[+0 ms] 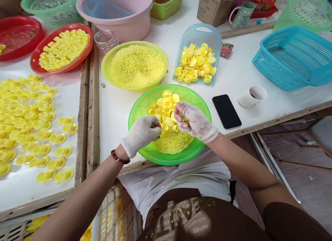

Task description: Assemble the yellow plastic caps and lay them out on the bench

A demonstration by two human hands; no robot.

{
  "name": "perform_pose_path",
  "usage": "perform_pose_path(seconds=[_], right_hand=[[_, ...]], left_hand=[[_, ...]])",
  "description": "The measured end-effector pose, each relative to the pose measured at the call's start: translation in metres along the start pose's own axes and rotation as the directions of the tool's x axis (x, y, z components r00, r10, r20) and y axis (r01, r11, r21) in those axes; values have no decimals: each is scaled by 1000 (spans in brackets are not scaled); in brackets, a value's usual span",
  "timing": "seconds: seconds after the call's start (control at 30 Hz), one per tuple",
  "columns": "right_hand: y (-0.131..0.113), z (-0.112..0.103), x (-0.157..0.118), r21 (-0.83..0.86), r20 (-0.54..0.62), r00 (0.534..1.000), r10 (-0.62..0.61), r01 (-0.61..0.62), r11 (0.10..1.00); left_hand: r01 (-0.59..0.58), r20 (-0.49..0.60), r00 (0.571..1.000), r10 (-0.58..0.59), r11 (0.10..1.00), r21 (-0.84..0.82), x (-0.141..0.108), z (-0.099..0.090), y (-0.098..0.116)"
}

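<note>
My two hands, in white fingerless knit gloves, are over a bright green round tray [137, 102] at the table's front edge. Small yellow cup-shaped pieces [167, 104] are heaped in its back half, and loose yellow pellets [173, 144] lie in the front. My right hand [197, 121] curls around some yellow pellets, which show between palm and fingers. Above the tray's left side, my left hand [142, 132] is closed, fingertips pinched; whatever is in them is hidden. Behind the tray stands a yellow bowl [105, 68] of pellets.
A blue scoop tray [216, 43] holds more yellow cups. To the right are a black phone [227, 111], a paper cup [246, 99] and a blue basket [272, 69]. Paired yellow pieces [31, 119] cover the left table, beside a red tray [88, 43]. A pink basin [129, 23] stands behind.
</note>
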State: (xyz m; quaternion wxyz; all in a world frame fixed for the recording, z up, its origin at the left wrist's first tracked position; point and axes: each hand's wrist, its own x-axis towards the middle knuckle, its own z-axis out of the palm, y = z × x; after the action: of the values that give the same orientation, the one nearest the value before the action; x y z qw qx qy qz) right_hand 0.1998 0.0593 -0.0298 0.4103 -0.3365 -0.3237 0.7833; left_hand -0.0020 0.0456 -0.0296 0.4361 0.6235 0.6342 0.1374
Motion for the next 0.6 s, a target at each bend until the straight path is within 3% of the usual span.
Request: perform_pose_path(seconds=[0.13, 0.3, 0.5, 0.6], right_hand=[[-7, 14, 0, 33, -29, 992, -121, 122, 992], [-11, 38, 4, 20, -35, 953, -302, 303, 953], [3, 44, 10, -40, 16, 899, -438, 438, 898], [4, 43, 10, -33, 8, 903, -429, 429, 903]], left_hand=[[27, -19, 999, -33, 966, -259, -16, -3, 7], [108, 116, 992, -55, 849, -517, -23, 6, 16], [152, 175, 983, -50, 757, -636, -22, 12, 16], [163, 191, 980, -49, 744, -648, -23, 11, 14]])
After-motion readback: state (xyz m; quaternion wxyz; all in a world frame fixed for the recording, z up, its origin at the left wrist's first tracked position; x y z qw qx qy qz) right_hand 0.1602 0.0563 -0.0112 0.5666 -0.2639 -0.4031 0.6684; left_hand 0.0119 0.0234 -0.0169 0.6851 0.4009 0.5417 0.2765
